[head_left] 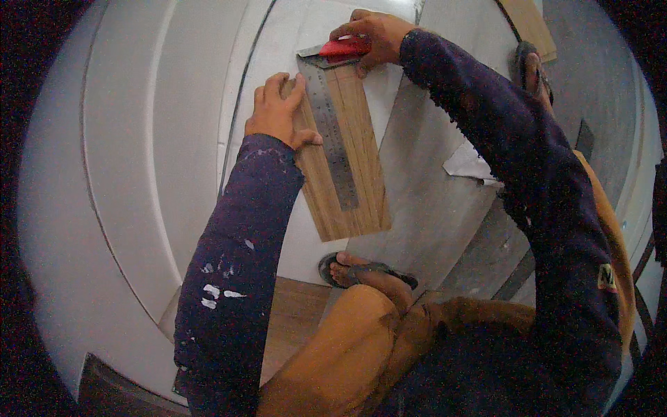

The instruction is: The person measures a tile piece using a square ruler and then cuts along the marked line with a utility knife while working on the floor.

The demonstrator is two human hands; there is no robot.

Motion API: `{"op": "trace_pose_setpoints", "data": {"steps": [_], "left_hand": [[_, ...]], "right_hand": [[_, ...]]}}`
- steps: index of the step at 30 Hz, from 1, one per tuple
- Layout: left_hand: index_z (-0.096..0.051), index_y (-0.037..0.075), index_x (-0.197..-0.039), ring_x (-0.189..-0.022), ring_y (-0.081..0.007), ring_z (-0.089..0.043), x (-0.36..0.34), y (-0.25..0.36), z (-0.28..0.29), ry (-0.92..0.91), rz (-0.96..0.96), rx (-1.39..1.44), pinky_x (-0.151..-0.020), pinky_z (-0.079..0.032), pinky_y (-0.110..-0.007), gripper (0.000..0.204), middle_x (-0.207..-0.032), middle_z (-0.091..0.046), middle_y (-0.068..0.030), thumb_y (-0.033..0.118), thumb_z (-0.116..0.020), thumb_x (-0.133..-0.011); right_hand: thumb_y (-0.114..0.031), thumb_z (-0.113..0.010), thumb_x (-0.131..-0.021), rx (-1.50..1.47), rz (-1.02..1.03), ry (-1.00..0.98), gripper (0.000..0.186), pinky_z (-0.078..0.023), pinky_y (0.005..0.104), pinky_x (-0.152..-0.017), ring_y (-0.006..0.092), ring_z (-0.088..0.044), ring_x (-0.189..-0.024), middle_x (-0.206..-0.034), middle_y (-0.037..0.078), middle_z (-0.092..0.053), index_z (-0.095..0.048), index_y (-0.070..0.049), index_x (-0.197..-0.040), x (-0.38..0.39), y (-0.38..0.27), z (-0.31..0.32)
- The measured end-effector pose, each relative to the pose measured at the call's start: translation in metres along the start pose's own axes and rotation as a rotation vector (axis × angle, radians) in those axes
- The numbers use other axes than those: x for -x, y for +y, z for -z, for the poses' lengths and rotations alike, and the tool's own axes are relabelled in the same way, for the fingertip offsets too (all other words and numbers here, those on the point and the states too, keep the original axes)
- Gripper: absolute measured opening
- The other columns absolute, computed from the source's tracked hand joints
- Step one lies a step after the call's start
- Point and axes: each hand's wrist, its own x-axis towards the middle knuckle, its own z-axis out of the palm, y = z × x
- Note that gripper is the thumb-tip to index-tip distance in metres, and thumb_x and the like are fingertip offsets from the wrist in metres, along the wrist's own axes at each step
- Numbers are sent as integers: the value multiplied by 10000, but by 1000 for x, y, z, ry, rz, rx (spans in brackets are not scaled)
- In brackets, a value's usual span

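Note:
A short wood-grain plank (372,174) lies on a white panel in front of me. Along it runs the marked steel blade of a metal square (330,132), its angled head at the plank's far end. My right hand (379,38) is closed on the red part (345,47) at that head; whether this red part is a separate tool cannot be made out. My left hand (278,115) rests over the plank's left edge, fingers spread, with the thumb reaching toward the blade and the index fingertip near the head.
Grey floor planks (424,153) run to the right of the panel, with a crumpled white scrap (472,165) on them. A sandaled foot (365,271) is just below the plank; another foot (533,73) is at far right. Another wood-coloured board (531,28) lies beyond.

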Motion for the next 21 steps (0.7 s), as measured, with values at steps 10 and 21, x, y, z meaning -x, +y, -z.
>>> {"op": "trace_pose_setpoints", "data": {"steps": [10,21], "left_hand": [[-468,295,-1483,-1357,-357,-400,3,0,-3,-26,19,26,-1064,-481,-489,1170,-1486,-389,-91,385,-961,-426],[-451,257,-1491,-1318,-364,-436,-8,1,-6,-15,-12,27,-1074,-478,-462,1168,-1466,-405,-100,311,-971,-446]], "right_hand": [[-226,-899,-602,81,58,39,786,-549,437,-900,363,-644,-1055,-1114,144,-631,-615,-251,-1334,-6,10,-13],[-313,-944,-559,96,78,33,842,-541,454,-887,360,-645,-1060,-1126,128,-627,-607,-258,-1329,-6,17,-9]]}}
